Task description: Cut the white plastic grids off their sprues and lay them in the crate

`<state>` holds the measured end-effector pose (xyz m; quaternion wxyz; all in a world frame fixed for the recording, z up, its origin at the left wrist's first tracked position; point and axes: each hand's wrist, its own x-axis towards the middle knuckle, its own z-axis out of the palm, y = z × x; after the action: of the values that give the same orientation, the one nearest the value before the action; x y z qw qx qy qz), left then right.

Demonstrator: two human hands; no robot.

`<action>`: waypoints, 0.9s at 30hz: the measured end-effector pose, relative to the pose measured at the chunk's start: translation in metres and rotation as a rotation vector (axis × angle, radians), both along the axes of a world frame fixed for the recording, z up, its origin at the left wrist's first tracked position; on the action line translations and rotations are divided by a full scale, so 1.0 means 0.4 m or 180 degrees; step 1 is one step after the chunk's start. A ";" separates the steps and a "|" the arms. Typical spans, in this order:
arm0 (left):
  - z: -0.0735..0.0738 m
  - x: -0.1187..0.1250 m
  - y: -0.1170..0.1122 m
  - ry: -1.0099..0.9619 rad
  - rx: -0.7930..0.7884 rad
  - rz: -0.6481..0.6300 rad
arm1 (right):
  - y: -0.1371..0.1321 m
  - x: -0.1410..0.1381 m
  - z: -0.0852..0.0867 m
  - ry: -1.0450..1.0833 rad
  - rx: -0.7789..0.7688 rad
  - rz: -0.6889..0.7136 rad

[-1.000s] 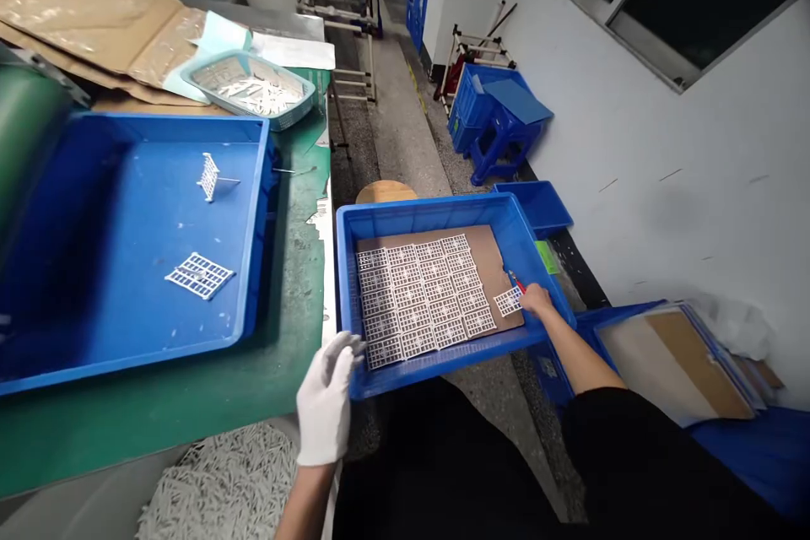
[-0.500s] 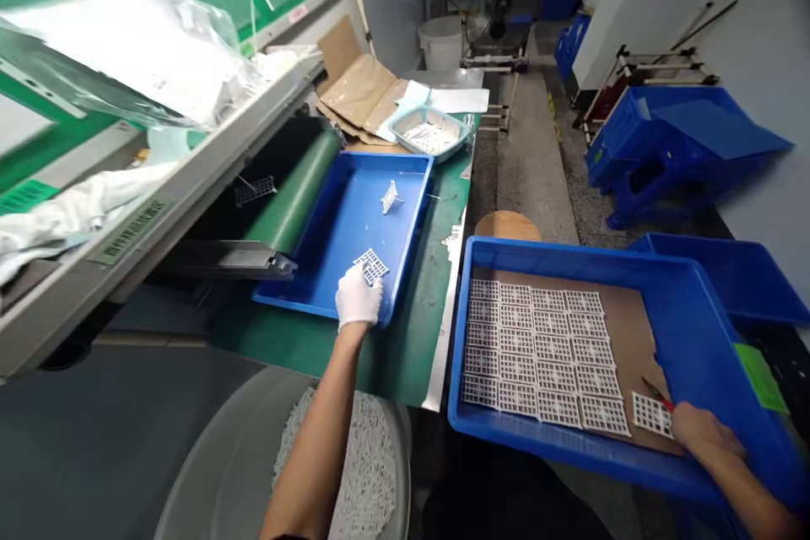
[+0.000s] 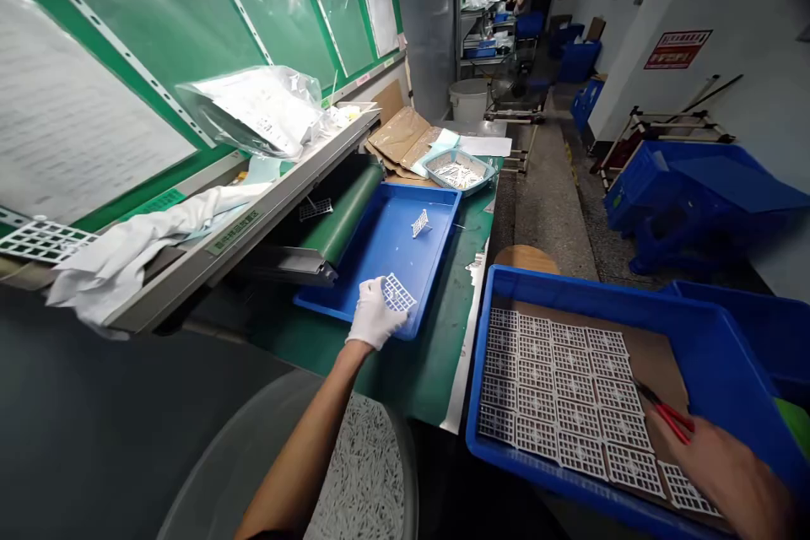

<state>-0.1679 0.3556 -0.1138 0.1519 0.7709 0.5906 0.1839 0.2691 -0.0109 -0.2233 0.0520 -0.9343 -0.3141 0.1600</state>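
Note:
My left hand (image 3: 373, 314), in a white glove, holds a white lattice piece (image 3: 398, 294) just above the near corner of a blue tray (image 3: 380, 257). Another lattice piece (image 3: 421, 224) lies in that tray. My bare right hand (image 3: 721, 472) grips red-handled tweezers (image 3: 664, 413) over a blue crate (image 3: 569, 295). Inside the crate, a brown cardboard sheet (image 3: 661, 371) carries closely laid rows of white lattice pieces (image 3: 557, 396). The crate's near corner is out of frame.
A grey tub of white pieces (image 3: 367, 472) stands below my left arm. A basket of white parts (image 3: 456, 175) sits beyond the tray on a green mat (image 3: 418, 380). Green rollers (image 3: 342, 211) lie left of the tray. Blue stools (image 3: 696, 194) stand along the right wall.
The view has swung left and up. My left hand has gone from the crate rim to the tray and lifted a lattice piece. The right hand stays over the crate.

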 end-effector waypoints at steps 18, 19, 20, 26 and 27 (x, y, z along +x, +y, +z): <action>0.279 -0.238 -0.664 0.0454 0.0620 -0.0732 | 0.127 -0.785 0.396 -0.0388 0.2739 0.3211; 0.285 -0.249 -0.682 0.0447 0.0629 -0.0696 | 0.115 -0.803 0.396 -0.0374 0.2766 0.3178; 0.290 -0.257 -0.700 0.0440 0.0637 -0.0667 | 0.103 -0.819 0.397 -0.0357 0.2791 0.3156; 0.299 -0.307 -0.765 0.0062 0.0614 -0.0858 | 0.062 -0.885 0.411 -0.0233 0.2841 0.3250; 0.294 -0.317 -0.771 -0.0184 0.0641 -0.0942 | 0.055 -0.899 0.416 -0.0139 0.2853 0.3181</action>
<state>-0.2945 0.0473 0.0037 0.1163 0.8551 0.4447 0.2399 -0.0903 0.0110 -0.0569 0.3482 -0.5676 -0.7460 0.0001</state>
